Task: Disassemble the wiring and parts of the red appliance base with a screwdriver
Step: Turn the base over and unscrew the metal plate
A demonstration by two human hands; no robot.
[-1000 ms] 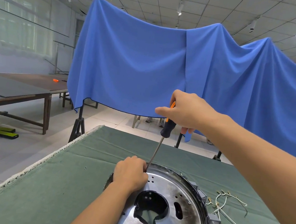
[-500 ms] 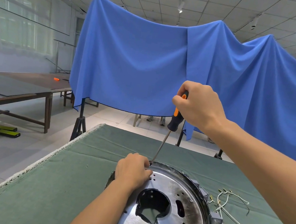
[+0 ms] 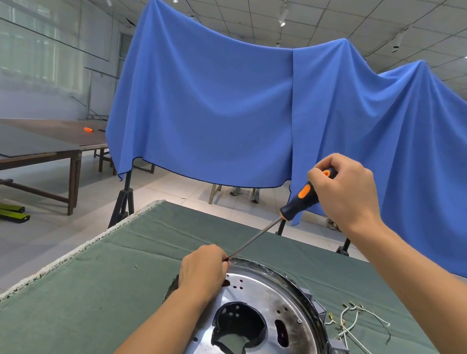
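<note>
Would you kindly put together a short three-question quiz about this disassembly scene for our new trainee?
1. True or false: the right hand grips the screwdriver by its handle.
2. Where does the left hand rest?
A. on the loose wires
B. at the far rim of the metal plate, by the screwdriver's tip
C. flat on the green cloth
3. Fill in: the loose wires lie to the ____ of the plate.

Key: 1 true; 2 B; 3 right.
</note>
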